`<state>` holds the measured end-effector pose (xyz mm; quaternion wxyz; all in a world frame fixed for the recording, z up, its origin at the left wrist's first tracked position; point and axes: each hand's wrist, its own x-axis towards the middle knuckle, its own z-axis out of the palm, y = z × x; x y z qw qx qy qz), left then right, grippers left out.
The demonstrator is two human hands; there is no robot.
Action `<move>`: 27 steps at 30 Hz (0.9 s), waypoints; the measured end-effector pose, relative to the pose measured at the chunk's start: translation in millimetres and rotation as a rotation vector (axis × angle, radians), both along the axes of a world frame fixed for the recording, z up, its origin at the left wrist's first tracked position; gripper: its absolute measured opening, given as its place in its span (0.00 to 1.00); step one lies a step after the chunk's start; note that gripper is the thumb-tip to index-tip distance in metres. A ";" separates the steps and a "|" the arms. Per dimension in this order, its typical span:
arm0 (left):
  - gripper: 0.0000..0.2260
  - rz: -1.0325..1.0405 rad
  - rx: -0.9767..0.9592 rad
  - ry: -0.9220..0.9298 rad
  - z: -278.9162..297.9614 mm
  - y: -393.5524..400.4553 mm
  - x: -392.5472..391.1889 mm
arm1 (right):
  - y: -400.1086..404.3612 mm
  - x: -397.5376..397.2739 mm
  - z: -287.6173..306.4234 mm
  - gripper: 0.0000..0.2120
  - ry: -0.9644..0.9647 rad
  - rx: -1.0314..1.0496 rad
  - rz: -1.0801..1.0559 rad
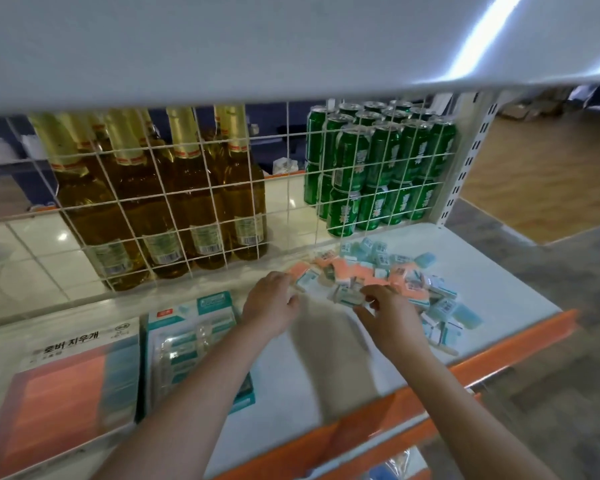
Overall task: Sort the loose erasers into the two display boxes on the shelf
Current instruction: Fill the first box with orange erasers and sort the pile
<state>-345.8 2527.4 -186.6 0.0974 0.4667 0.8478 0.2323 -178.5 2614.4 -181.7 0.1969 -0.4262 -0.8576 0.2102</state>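
While your right hand (390, 315) sits at the near edge of the eraser pile (388, 278), its thumb and fingers are curled toward a white-sleeved eraser (347, 295); motion blur means you can't tell whether it's actually pinched or only touched. Your left hand (269, 303) is just left of that, fingers bent down at the pile's left edge, approx. touching an orange-and-white piece; grip there can't be told either. The rest of the pile spreads right of and beyond both hands: orange, pale blue and white-sleeved erasers heaped loosely on the white shelf (326, 368), some near its orange front lip. Well left of your left arm stand the two display boxes side by side: the teal box (187, 327), w/ clear-wrapped erasers inside, is nearer your arm, and the orange-and-blue box (66, 386) w/ Korean lettering sits past it. Beyond your hands, behind the wire grid (291, 188), are amber bottles (174, 202) and stacked green cans (378, 168).
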 end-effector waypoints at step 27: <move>0.09 0.027 -0.001 -0.062 -1.2 -15.4 16.5 | 1.1 9.2 -3.2 0.14 0.101 -0.015 0.037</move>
